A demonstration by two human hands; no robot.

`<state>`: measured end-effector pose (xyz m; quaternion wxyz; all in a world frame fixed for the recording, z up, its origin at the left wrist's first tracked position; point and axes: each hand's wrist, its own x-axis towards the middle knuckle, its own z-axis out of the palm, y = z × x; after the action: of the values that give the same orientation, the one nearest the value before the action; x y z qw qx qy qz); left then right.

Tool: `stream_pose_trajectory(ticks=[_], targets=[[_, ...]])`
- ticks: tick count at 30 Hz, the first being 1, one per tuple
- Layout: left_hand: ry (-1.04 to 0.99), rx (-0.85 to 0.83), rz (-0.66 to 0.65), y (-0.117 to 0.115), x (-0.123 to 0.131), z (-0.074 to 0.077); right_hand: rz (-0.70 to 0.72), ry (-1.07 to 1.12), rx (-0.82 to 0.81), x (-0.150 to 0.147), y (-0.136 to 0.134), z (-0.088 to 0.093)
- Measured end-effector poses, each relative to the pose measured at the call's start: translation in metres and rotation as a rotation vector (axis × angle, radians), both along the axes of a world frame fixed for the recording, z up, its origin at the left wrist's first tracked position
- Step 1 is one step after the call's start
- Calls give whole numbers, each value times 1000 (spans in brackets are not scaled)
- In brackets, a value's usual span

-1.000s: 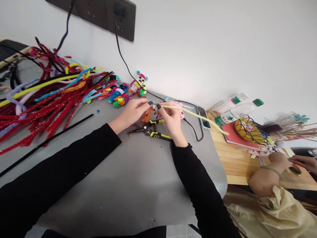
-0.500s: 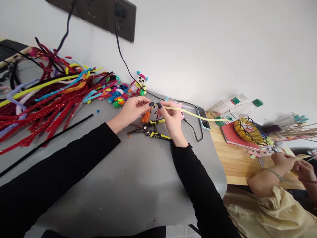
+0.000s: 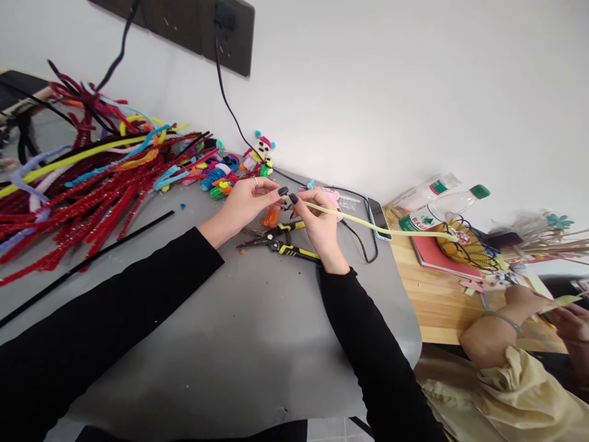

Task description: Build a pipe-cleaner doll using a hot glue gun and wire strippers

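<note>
A long pale yellow pipe cleaner (image 3: 368, 223) runs out to the right from between my fingertips. My right hand (image 3: 317, 224) pinches it near its left end. My left hand (image 3: 253, 205), with a ring on one finger, is closed at that same end, thumb and fingers pressed together; the tip between the hands is mostly hidden. Below them, yellow-and-black pliers (image 3: 280, 241) lie on the grey table mat (image 3: 230, 344). Beside the pliers is a small orange fuzzy piece (image 3: 271, 217). Behind my right hand sits a pink object (image 3: 329, 196), partly covered.
Many pipe cleaners (image 3: 105, 184) are heaped at left, near finished fuzzy figures (image 3: 260, 153). A phone (image 3: 378, 218), cables, a red notebook (image 3: 430, 256), a yellow basket (image 3: 462, 242) and bottles (image 3: 460, 199) stand right. Another person's hands (image 3: 529, 301) work at far right.
The free end of the yellow pipe cleaner has swung lower and now reaches across to the basket. Both my hands stay nearly in place, fingertips shifting slightly.
</note>
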<state>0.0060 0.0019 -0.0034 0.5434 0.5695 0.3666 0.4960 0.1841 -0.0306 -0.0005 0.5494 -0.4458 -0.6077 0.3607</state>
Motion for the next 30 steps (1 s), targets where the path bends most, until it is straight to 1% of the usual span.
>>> stream_pose_trajectory(ticks=[5,10,15,20,24,30], targets=[[221,113,64,-3,-2,2,-10,-4,54,-1,-1,-1],[346,235,25,-8,-1,5,32,-18,77,-1,-3,0],[369,313,19,-9,-1,7,29,-43,77,0,-3,0],[344,316,-7,-9,-1,7,28,-29,94,2,-1,0],[329,308,16,-10,0,5,9,-41,99,3,1,-1],[382,381,74,-10,-1,4,12,-15,79,2,0,-1]])
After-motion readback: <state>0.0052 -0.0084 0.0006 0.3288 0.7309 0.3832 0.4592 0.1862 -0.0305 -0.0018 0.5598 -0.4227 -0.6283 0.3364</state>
